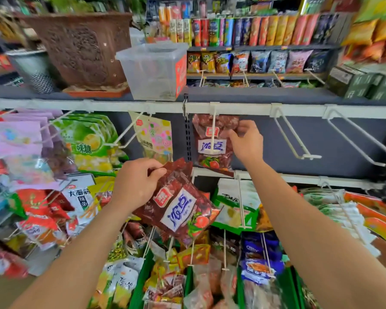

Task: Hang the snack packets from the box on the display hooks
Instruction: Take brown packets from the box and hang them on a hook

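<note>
Both hands are gripping snack packets in front of a shop display of hanging goods. The left hand [135,181] curls its fingers and thumb round the top corner of a dark red packet [178,208] with a white label in blue lettering; this packet tilts down to the right, in front of the lower rows of goods and just below the top rail [120,105]. The right hand [246,141] is raised higher and pinches the upper right edge of a matching hanging packet [212,143], which sits upright on a white wire hook [214,128] fixed to the rail. The two red packets are near each other but not touching. On the grey shelf just above the rail stands a clear plastic box [154,70] with an orange label on its side, beside a brown carved planter [83,47]. To the right of the hanging packet, two more white hooks [292,134] jut out from the same rail against a dark back panel. To the left hang a pastel sweet packet [156,134] and green packets [87,139]. Behind, farther shelves hold upright crisp tubes [254,30] and small bags. Below the hands, rows of mixed packets crowd further hooks.
</note>
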Demonstrator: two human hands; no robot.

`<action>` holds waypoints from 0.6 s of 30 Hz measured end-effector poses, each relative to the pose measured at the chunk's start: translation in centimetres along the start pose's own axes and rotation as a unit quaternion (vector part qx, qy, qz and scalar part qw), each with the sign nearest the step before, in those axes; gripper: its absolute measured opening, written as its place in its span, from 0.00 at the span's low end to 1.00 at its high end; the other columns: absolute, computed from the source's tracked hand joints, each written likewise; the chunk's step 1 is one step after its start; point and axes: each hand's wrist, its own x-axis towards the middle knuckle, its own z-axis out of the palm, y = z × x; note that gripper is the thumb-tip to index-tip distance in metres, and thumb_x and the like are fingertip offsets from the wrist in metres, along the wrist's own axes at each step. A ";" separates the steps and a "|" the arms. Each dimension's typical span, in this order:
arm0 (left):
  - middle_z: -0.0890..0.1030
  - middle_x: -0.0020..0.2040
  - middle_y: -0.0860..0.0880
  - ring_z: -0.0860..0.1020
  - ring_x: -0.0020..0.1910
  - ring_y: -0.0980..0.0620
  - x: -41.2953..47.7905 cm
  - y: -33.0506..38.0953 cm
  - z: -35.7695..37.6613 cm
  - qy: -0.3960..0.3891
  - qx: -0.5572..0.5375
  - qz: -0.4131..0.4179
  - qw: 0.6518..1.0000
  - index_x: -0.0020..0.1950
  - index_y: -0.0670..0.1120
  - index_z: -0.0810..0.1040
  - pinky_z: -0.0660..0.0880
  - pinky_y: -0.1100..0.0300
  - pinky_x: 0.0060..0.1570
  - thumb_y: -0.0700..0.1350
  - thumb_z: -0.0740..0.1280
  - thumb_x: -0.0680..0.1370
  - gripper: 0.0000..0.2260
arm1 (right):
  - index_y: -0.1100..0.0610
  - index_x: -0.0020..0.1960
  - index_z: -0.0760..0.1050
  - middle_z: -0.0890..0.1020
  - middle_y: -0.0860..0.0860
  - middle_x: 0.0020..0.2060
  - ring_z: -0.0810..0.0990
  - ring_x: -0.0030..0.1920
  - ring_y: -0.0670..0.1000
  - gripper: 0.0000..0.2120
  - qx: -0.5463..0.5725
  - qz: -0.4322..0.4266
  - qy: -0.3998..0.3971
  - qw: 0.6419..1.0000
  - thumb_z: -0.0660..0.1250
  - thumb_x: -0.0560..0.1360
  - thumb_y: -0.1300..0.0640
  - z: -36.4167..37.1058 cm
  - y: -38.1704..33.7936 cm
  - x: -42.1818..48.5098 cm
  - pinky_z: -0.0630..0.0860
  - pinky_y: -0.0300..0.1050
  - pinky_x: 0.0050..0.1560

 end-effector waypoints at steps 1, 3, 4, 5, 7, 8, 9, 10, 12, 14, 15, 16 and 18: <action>0.84 0.47 0.54 0.80 0.47 0.52 0.0 0.0 -0.2 0.001 -0.003 0.005 1.000 0.46 0.49 0.85 0.71 0.59 0.46 0.48 0.69 0.77 0.06 | 0.53 0.62 0.73 0.78 0.44 0.47 0.77 0.47 0.47 0.16 -0.008 -0.001 0.000 1.000 0.69 0.77 0.51 -0.4 0.1 -1.4 0.75 0.45 0.51; 0.85 0.46 0.54 0.80 0.47 0.52 0.0 0.0 -0.4 0.006 -0.010 0.009 1.000 0.46 0.48 0.85 0.69 0.61 0.45 0.48 0.69 0.77 0.06 | 0.52 0.59 0.74 0.79 0.44 0.48 0.78 0.49 0.46 0.11 -0.022 -0.012 -0.021 0.999 0.68 0.78 0.52 -0.9 0.5 -4.9 0.75 0.44 0.52; 0.85 0.47 0.54 0.80 0.48 0.52 0.0 -0.1 -0.5 0.006 -0.014 0.006 1.000 0.46 0.48 0.85 0.68 0.62 0.45 0.48 0.69 0.77 0.06 | 0.51 0.57 0.75 0.79 0.44 0.49 0.78 0.49 0.45 0.09 -0.024 -0.020 -0.039 0.999 0.67 0.78 0.52 -1.0 0.7 -6.7 0.75 0.44 0.52; 0.85 0.48 0.53 0.80 0.48 0.52 0.1 0.0 -0.6 0.002 -0.019 0.002 1.000 0.47 0.48 0.85 0.68 0.62 0.45 0.48 0.69 0.77 0.07 | 0.49 0.55 0.76 0.80 0.44 0.50 0.78 0.50 0.45 0.07 -0.024 -0.032 -0.060 0.997 0.67 0.78 0.52 -0.8 0.8 -8.5 0.75 0.44 0.52; 0.85 0.47 0.52 0.80 0.48 0.52 0.1 0.1 -0.5 -0.008 -0.037 0.004 0.999 0.46 0.47 0.85 0.69 0.62 0.46 0.48 0.69 0.77 0.07 | 0.48 0.54 0.78 0.81 0.42 0.50 0.79 0.50 0.42 0.07 -0.021 -0.063 -0.120 0.991 0.68 0.78 0.49 -0.3 0.6 -11.3 0.76 0.43 0.52; 0.85 0.46 0.52 0.80 0.47 0.52 0.1 0.1 -0.5 -0.012 -0.044 0.009 0.999 0.45 0.47 0.85 0.69 0.62 0.47 0.48 0.69 0.77 0.07 | 0.48 0.54 0.78 0.81 0.40 0.49 0.79 0.49 0.40 0.08 -0.022 -0.077 -0.153 0.985 0.69 0.77 0.47 0.1 0.3 -12.5 0.75 0.40 0.50; 0.85 0.46 0.52 0.80 0.47 0.52 0.1 0.2 -0.5 -0.015 -0.050 0.014 0.999 0.45 0.47 0.85 0.69 0.62 0.47 0.48 0.69 0.77 0.07 | 0.48 0.53 0.78 0.81 0.40 0.47 0.78 0.48 0.39 0.11 -0.027 -0.086 -0.178 0.980 0.70 0.75 0.44 0.5 -0.1 -13.3 0.74 0.38 0.48; 0.85 0.45 0.52 0.80 0.46 0.53 0.1 0.3 -0.4 -0.017 -0.055 0.015 0.998 0.45 0.47 0.85 0.69 0.62 0.47 0.47 0.69 0.77 0.07 | 0.47 0.54 0.78 0.81 0.39 0.46 0.78 0.48 0.39 0.15 -0.036 -0.089 -0.191 0.977 0.72 0.72 0.40 0.9 -0.6 -14.0 0.74 0.37 0.46; 0.85 0.45 0.53 0.79 0.44 0.55 0.1 0.4 -0.3 -0.018 -0.069 0.014 0.997 0.45 0.47 0.85 0.68 0.63 0.47 0.47 0.70 0.76 0.06 | 0.46 0.53 0.77 0.80 0.39 0.43 0.78 0.45 0.39 0.20 -0.059 -0.089 -0.181 0.978 0.75 0.67 0.37 1.6 -1.4 -14.8 0.75 0.37 0.43; 0.84 0.46 0.54 0.77 0.44 0.59 0.0 0.2 -0.1 -0.024 -0.079 0.012 0.997 0.46 0.47 0.86 0.67 0.65 0.47 0.47 0.70 0.76 0.06 | 0.46 0.48 0.76 0.79 0.40 0.38 0.78 0.41 0.40 0.17 -0.063 -0.082 -0.164 0.981 0.77 0.67 0.40 2.0 -2.0 -15.1 0.76 0.40 0.41; 0.84 0.47 0.54 0.77 0.45 0.60 0.0 0.1 0.0 -0.030 -0.083 0.008 0.996 0.47 0.48 0.86 0.67 0.65 0.47 0.47 0.70 0.76 0.06 | 0.46 0.46 0.76 0.79 0.40 0.36 0.78 0.39 0.40 0.14 -0.057 -0.075 -0.163 0.982 0.77 0.68 0.43 2.3 -2.1 -15.0 0.75 0.40 0.39; 0.84 0.48 0.54 0.77 0.46 0.60 0.1 -0.1 0.1 -0.038 -0.090 0.003 0.995 0.48 0.48 0.86 0.67 0.65 0.48 0.47 0.70 0.76 0.06 | 0.46 0.44 0.76 0.79 0.40 0.35 0.77 0.37 0.39 0.12 -0.055 -0.072 -0.167 0.982 0.77 0.69 0.45 2.4 -2.1 -14.9 0.74 0.39 0.38; 0.84 0.49 0.54 0.76 0.47 0.60 0.3 -0.4 0.1 -0.052 -0.112 -0.013 0.992 0.50 0.47 0.85 0.68 0.64 0.51 0.47 0.71 0.76 0.06 | 0.47 0.42 0.75 0.80 0.41 0.35 0.77 0.37 0.39 0.11 -0.052 -0.078 -0.177 0.980 0.76 0.70 0.46 2.5 -1.8 -14.5 0.73 0.38 0.37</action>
